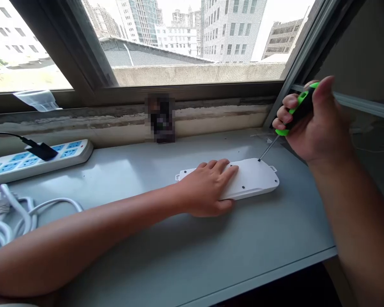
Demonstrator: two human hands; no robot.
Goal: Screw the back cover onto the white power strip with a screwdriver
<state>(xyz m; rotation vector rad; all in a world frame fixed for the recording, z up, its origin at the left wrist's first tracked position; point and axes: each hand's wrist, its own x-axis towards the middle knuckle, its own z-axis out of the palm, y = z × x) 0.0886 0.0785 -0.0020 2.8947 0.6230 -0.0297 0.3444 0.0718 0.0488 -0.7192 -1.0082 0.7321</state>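
The left hand (pixel 211 189) lies flat, fingers loosely spread, on the white power strip (pixel 254 177) resting back-up on the grey surface (pixel 147 179), while the right hand (pixel 310 123) has its grip closed tight round the green-and-black screwdriver (pixel 299 108), tip on a far-edge screw.

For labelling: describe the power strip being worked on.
On the sill under the window, right of centre, a white strip lies under the left hand. Unlike the blue-socketed strip far left, it shows a blank screwed back, the screwdriver tip touching it.
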